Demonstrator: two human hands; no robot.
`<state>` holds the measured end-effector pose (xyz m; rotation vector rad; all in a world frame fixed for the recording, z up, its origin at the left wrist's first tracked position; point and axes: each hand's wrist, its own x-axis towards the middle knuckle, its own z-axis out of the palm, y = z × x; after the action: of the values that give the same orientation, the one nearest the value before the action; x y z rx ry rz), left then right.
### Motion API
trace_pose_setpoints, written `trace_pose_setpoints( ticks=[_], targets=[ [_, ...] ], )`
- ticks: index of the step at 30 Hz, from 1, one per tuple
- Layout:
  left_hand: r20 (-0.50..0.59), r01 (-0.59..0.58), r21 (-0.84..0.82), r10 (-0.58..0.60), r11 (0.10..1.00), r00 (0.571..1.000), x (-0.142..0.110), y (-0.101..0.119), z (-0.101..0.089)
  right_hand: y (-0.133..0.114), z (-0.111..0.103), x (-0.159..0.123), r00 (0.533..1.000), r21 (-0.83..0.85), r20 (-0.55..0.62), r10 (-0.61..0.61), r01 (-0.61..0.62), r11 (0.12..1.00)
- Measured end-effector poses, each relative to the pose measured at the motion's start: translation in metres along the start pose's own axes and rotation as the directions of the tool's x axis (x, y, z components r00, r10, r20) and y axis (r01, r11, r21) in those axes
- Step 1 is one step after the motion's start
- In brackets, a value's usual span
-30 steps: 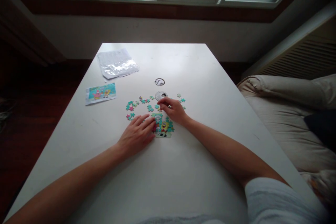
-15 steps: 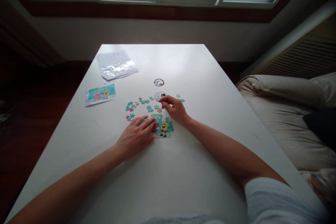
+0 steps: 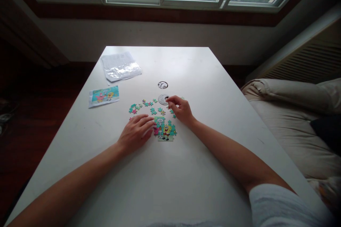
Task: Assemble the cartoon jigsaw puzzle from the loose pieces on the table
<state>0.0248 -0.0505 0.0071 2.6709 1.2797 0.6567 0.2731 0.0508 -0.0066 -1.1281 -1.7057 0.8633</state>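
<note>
Turquoise, pink and green puzzle pieces [image 3: 152, 111] are lying loose on the white table [image 3: 160, 177], just beyond the partly joined puzzle [image 3: 166, 133], which is sitting between my two hands. Through the head camera I am seeing the left hand [image 3: 136, 131] resting palm down, its fingers stretched out with narrow gaps and gripping nothing; the fingertips are reaching the puzzle's left edge, though I cannot tell whether they are touching it. With the right hand [image 3: 182, 110] I am keeping thumb and forefinger nearly closed beside the round silver disc [image 3: 161, 99]; I cannot tell whether a piece is sitting in that pinch.

Compared with half a second ago, the left fingers are lying farther back, and more of the pink figure at the puzzle's left side is showing. The right hand is pinching farther right along the disc, now covering most of the far-right pieces and uncovering others below it.
</note>
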Motion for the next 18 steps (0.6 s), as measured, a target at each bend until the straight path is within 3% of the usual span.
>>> trace_pose_setpoints(
  ticks=[7,10,14,18],
  targets=[
    [-0.101,0.251,0.041,-0.246,0.967,0.964,0.0,-0.027,-0.014,-0.002,-0.002,0.0,1.0,-0.007,0.006,-0.005,0.005,1.0],
    [-0.075,0.344,0.091,-0.338,0.934,0.938,0.0,-0.035,-0.017,-0.003,-0.003,0.0,1.0,-0.004,0.007,-0.001,0.001,1.0],
    [-0.005,0.328,0.081,-0.329,0.941,0.944,0.0,-0.038,-0.013,-0.003,-0.003,0.0,1.0,0.003,0.009,0.002,-0.002,1.0],
    [0.0,0.299,0.042,-0.299,0.953,0.954,0.0,-0.037,-0.008,-0.002,-0.002,0.001,1.0,-0.004,0.012,-0.013,0.014,1.0]
  ],
)
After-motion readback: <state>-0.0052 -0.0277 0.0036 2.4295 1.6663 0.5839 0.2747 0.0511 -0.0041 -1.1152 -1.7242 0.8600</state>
